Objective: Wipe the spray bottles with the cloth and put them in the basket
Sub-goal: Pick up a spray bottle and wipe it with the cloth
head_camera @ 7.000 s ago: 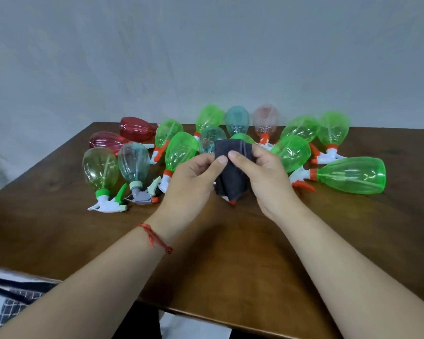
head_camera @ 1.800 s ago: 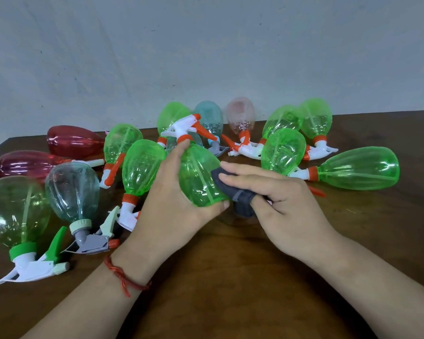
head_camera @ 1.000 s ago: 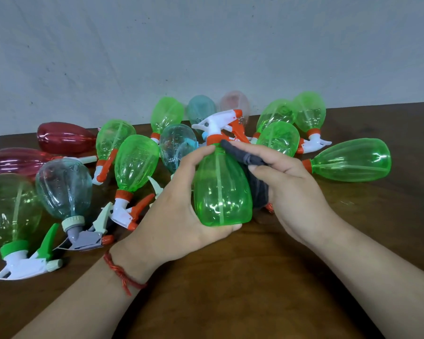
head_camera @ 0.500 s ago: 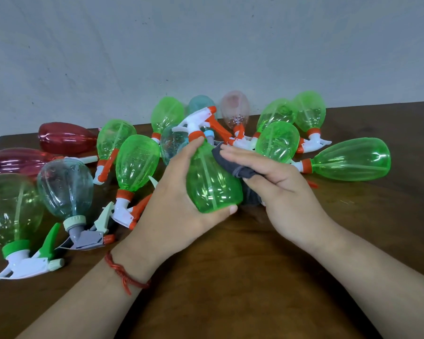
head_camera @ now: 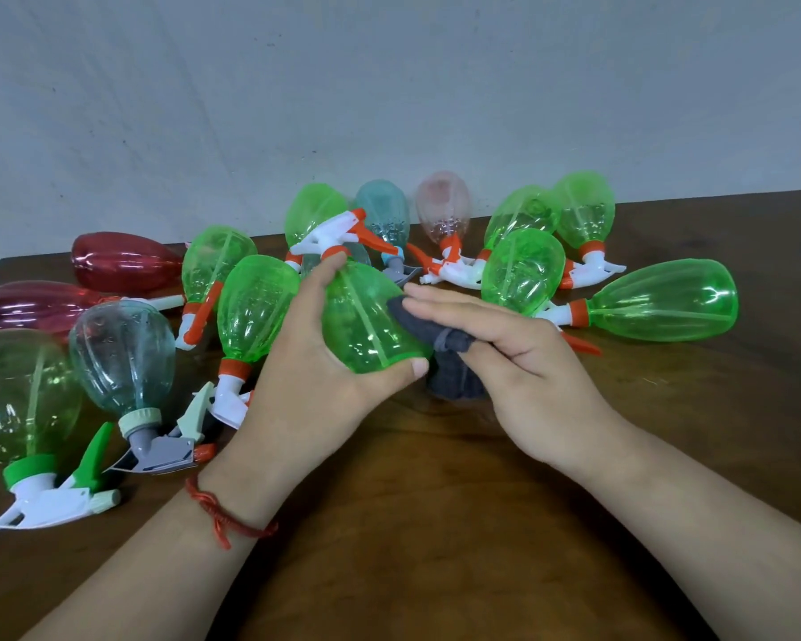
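Tipped nozzle-away again above the table [head_camera: 435, 525], gripped in the left hand [head_camera: 315, 377], green spray bottle [head_camera: 366, 321] rubbed lower down its flank with the cloth [head_camera: 454, 381] pinched in the right hand [head_camera: 528, 363]; wiping unfinished, basket unseen.

The brown bench [head_camera: 458, 525] carries many spray bottles [head_camera: 121, 353], lying down. A red bottle [head_camera: 126, 266] lies far left. A green bottle [head_camera: 662, 300] lies on the right. A pink bottle [head_camera: 442, 205] lies at the back, near the wall [head_camera: 389, 85].
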Tool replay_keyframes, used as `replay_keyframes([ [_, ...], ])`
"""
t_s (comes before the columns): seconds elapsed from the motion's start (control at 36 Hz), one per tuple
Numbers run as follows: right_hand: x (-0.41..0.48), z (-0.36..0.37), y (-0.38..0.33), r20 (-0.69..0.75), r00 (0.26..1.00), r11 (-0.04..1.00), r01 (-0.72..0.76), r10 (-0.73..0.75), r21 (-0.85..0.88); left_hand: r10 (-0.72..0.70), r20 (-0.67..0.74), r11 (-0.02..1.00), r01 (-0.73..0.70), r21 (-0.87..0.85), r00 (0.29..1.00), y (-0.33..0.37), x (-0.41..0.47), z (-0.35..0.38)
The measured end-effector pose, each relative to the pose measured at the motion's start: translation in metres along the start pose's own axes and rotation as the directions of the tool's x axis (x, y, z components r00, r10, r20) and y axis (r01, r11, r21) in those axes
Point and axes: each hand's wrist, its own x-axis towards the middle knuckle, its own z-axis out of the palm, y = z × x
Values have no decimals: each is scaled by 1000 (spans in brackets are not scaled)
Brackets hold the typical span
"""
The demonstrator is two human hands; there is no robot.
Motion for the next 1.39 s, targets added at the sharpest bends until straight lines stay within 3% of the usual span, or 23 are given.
replay_keyframes([
  [0.19,8,-5,-5,-104,974,950,-167,200,263,96,174,995,-98,0,980,5,-10,6],
  [0.39,12,-10,-7,-135,961,844,-138,241,518,180,290,984,-171,-56,940,11,-13,5],
  [0.53,9,-6,-9,-171,958,875,-126,229,467,232,275,956,-270,110,933,2,-8,7],
  [0.72,4,-3,-7,-186,973,974,-102,140,201,257,261,945,-299,135,930,-1,-9,9],
  [1.03,-1,-2,-3,-42,997,991,65,-70,-121,58,68,994,-64,84,996,-4,-5,5],
  [1.19,-3,-1,-3,12,996,987,85,-84,-137,39,-67,995,-32,99,997,-7,4,-1],
  [1.39,-3,2,-2,2,997,986,78,-79,-147,17,-28,996,-15,85,999,-6,2,-1],
])
